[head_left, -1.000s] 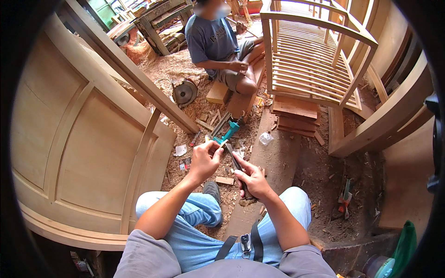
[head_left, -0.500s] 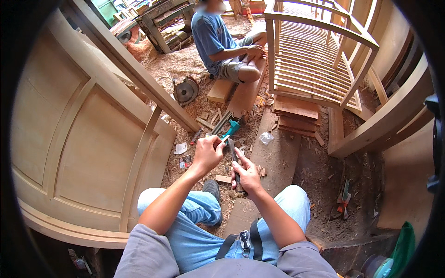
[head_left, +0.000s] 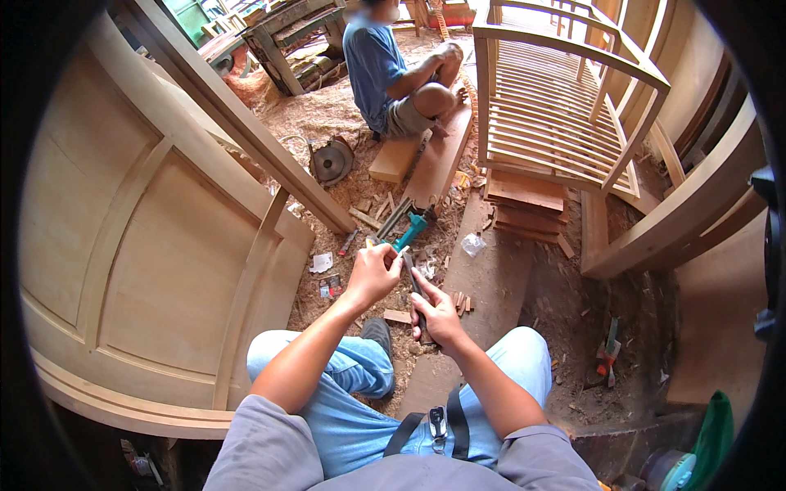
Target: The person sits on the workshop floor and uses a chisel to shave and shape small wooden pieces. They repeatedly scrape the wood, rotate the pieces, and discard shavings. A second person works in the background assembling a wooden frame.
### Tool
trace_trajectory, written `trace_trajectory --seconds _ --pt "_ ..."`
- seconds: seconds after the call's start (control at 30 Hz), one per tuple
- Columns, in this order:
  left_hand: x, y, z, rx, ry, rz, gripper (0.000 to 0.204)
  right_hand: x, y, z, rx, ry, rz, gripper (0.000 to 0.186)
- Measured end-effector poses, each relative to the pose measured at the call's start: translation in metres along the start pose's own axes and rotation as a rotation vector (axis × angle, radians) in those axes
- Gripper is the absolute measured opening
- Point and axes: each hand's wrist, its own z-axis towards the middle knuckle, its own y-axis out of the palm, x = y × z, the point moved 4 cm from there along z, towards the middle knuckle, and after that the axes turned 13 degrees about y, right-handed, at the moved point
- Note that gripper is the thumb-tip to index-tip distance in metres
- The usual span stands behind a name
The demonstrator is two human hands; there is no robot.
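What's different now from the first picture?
The other person has turned toward the picture's right, with both hands now raised close together. In front, the left hand still holds a small stick, and the right hand a dark tool. The slatted frame stayed put.

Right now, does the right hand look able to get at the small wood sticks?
Probably yes: the wood sticks lie in view beside the right hand, with nothing visible between, though that hand is holding a dark tool.
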Motion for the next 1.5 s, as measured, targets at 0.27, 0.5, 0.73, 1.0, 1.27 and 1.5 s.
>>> trace_trajectory --seconds 0.27,0.5,0.73,1.0,1.27,1.5 --pt "-0.001 -0.003 0.004 -0.061 0.05 0.15 0.015 0.005 0.008 0.007 0.125 0.027 0.096 0.055" --pt "0.012 -0.001 -0.01 -0.185 -0.049 -0.02 0.015 -0.066 -0.102 -0.011 0.899 -0.507 0.537 0.048" --pt "-0.023 -0.01 0.011 0.105 -0.148 -0.311 0.018 -0.028 -0.075 0.0 0.217 -0.203 0.051 0.06" --pt "-0.019 0.001 0.005 0.111 -0.253 -0.653 0.016 -0.037 -0.003 -0.019 -0.029 -0.105 -0.169 0.062" --pt "-0.007 0.002 0.001 0.062 -0.371 -0.704 0.018 -0.025 -0.004 -0.02 -0.12 -0.114 -0.15 0.06" --pt "0.001 0.002 0.003 0.041 -0.319 -0.624 0.018 -0.027 -0.006 -0.026 -0.076 -0.108 -0.164 0.058"
